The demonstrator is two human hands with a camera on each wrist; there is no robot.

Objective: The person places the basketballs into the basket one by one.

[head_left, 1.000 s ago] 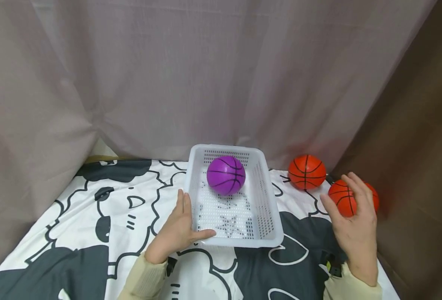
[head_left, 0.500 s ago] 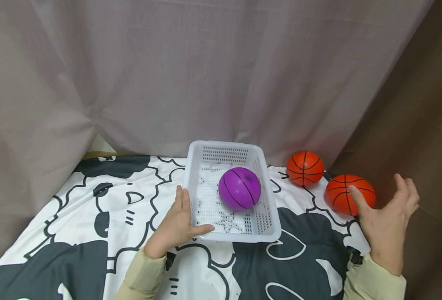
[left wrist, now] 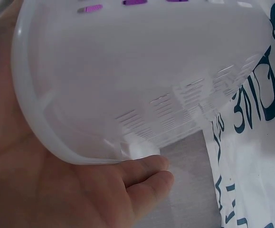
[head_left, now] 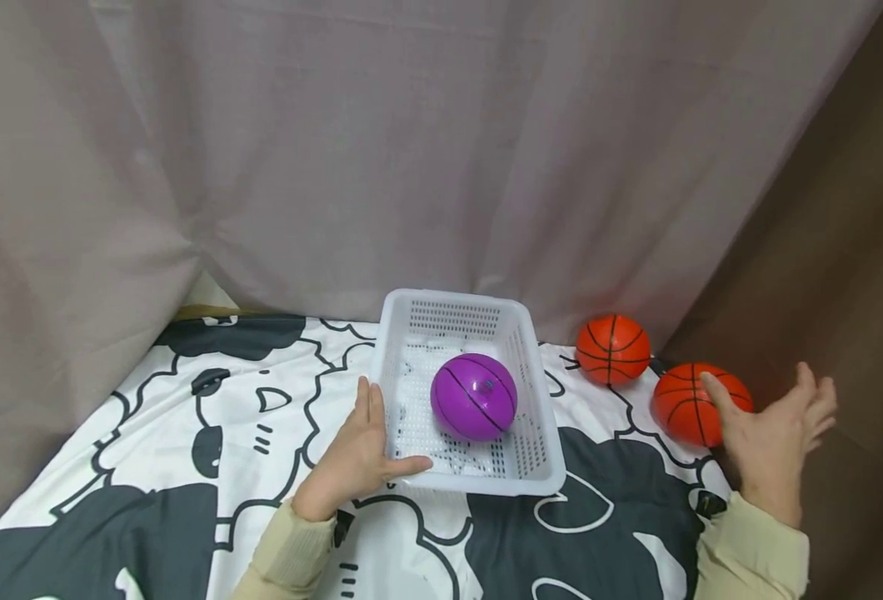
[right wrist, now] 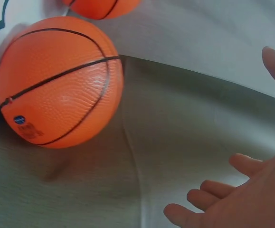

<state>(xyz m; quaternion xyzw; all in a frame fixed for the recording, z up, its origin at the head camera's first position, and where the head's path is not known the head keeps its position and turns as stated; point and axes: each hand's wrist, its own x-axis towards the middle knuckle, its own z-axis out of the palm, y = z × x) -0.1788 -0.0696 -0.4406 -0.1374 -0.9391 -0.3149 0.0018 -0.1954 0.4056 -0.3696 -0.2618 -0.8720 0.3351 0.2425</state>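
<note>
back: grey curtain (head_left: 441,150), soft folds | right: brown drape (head_left: 861,275), darker | below: cartoon-print cloth (head_left: 254,475)

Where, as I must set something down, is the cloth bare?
Widest: the cloth left of the basket and left hand. Also in front of the basket, between the sleeves. Crowded: back right, by the orange balls and right hand.
</note>
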